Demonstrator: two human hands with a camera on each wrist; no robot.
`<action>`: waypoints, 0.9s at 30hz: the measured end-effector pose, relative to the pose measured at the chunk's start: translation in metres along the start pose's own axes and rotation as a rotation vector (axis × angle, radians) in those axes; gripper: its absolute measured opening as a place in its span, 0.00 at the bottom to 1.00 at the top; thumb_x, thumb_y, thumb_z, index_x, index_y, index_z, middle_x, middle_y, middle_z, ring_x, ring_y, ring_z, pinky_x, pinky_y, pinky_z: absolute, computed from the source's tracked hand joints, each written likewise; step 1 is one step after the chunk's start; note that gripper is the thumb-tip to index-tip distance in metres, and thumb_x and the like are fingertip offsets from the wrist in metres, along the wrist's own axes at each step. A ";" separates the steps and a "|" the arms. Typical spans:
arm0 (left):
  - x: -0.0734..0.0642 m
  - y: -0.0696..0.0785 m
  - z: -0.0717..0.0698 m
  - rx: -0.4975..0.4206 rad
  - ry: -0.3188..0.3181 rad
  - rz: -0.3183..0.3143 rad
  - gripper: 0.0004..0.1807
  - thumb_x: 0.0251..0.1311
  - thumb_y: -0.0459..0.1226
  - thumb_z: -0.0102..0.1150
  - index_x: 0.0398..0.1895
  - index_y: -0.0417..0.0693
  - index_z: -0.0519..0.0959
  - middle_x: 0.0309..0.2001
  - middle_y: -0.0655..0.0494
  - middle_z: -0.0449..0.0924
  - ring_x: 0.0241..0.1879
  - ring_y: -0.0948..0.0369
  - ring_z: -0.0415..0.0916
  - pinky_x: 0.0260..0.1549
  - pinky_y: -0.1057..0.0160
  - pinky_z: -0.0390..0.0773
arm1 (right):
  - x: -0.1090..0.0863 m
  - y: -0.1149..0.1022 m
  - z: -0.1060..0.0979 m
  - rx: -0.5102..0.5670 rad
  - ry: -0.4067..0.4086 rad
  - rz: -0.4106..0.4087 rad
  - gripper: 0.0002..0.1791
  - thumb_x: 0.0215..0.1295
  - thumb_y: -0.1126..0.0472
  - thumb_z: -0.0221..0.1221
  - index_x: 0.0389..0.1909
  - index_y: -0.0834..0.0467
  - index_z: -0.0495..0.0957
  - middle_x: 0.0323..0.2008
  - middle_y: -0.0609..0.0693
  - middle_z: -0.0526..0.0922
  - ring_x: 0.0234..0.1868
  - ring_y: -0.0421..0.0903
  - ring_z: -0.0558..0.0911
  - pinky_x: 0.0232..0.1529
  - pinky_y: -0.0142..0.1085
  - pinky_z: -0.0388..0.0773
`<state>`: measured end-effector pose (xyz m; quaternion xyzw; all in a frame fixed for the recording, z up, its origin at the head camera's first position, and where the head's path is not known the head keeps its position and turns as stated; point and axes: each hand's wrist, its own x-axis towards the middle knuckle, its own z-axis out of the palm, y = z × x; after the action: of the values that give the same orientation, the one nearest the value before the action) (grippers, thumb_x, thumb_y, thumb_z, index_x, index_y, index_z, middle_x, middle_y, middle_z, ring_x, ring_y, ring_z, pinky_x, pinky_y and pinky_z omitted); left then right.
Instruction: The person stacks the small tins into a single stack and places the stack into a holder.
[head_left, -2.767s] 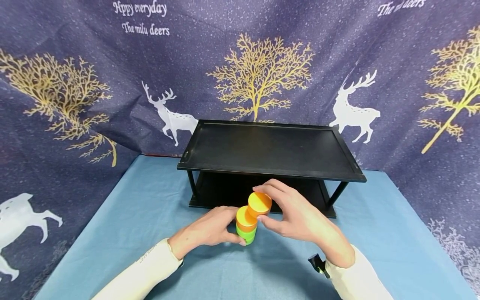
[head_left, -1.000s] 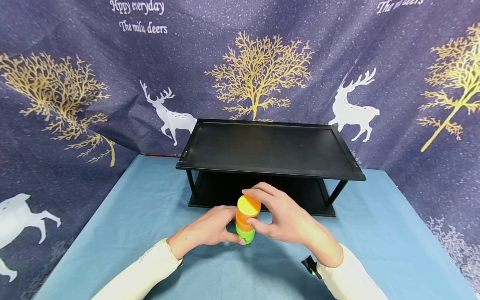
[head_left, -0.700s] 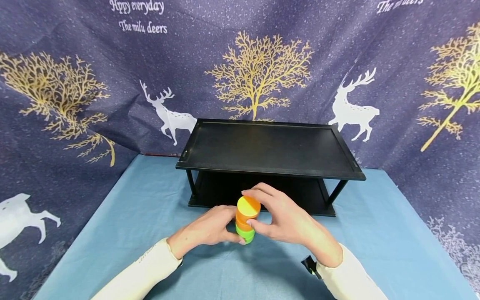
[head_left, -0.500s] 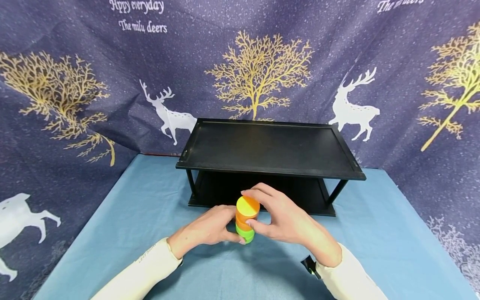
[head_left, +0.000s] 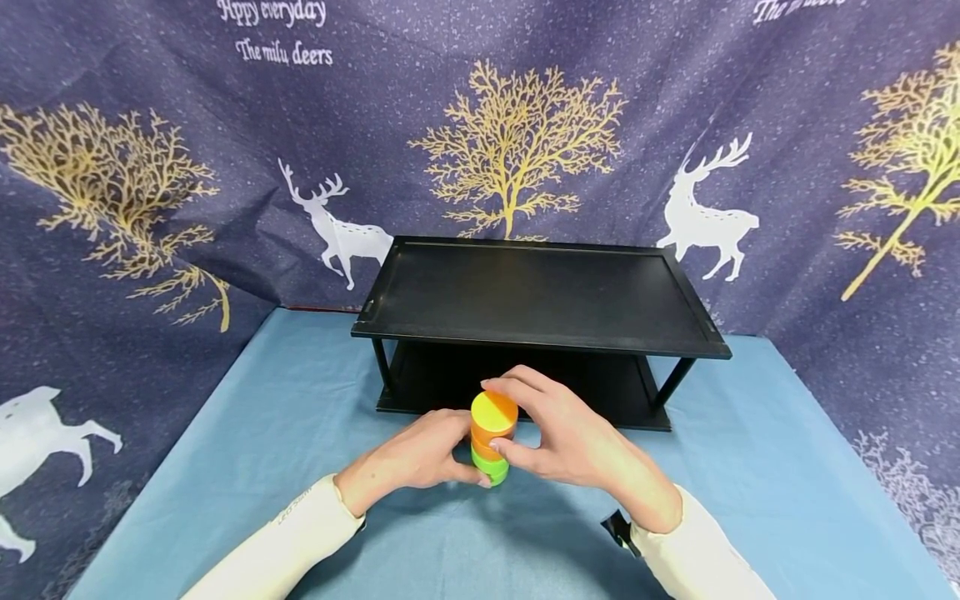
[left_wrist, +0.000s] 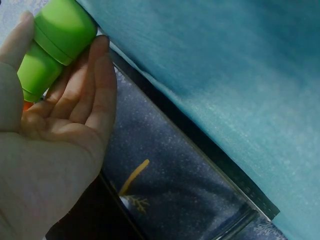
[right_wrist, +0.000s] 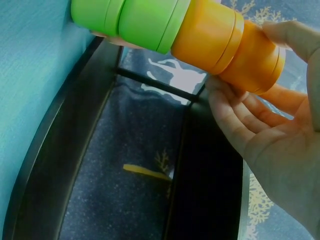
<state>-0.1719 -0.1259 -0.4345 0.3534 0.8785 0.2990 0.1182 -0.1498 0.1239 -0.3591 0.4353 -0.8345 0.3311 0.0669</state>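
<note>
A column of cups stands on the blue cloth in front of the black shelf: two green below, two orange above. My right hand point(head_left: 562, 429) pinches the top orange cup point(head_left: 494, 411) between thumb and fingers; in the right wrist view this orange cup point(right_wrist: 255, 57) sits end to end with the lower orange cup point(right_wrist: 207, 32). Low on the column, my left hand point(head_left: 431, 450) holds the green cups point(head_left: 491, 468) with its thumb in front and fingers behind. The left wrist view shows a green cup point(left_wrist: 65, 27) between that thumb and the fingers point(left_wrist: 102, 75).
Just behind the hands is a two-tier black shelf point(head_left: 532, 292), its lower board point(head_left: 450, 375) set back under the top. Blue cloth point(head_left: 315, 367) covers the table. A dark curtain point(head_left: 465, 108) with deer and trees hangs at the back.
My right hand has moved left with its orange cup, from beside the column's top to straight over the lower orange cup. Only slight shifts since then; the left hand has stayed on the green cups.
</note>
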 end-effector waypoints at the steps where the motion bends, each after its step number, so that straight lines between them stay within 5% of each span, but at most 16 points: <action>1: 0.000 0.000 0.000 0.001 0.001 0.000 0.33 0.55 0.55 0.80 0.63 0.61 0.78 0.53 0.73 0.82 0.49 0.69 0.79 0.58 0.62 0.81 | 0.000 0.000 0.000 0.002 -0.001 0.001 0.34 0.62 0.57 0.76 0.70 0.52 0.76 0.59 0.42 0.79 0.54 0.37 0.79 0.58 0.34 0.83; 27: -0.001 0.000 0.000 0.004 -0.004 0.010 0.32 0.56 0.55 0.79 0.62 0.64 0.78 0.54 0.74 0.82 0.51 0.71 0.78 0.60 0.61 0.80 | -0.004 0.004 0.000 0.005 -0.033 0.059 0.47 0.61 0.49 0.78 0.78 0.51 0.66 0.61 0.41 0.77 0.56 0.37 0.79 0.60 0.44 0.83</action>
<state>-0.1717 -0.1266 -0.4344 0.3585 0.8770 0.2973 0.1179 -0.1503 0.1280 -0.3631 0.4159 -0.8473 0.3277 0.0420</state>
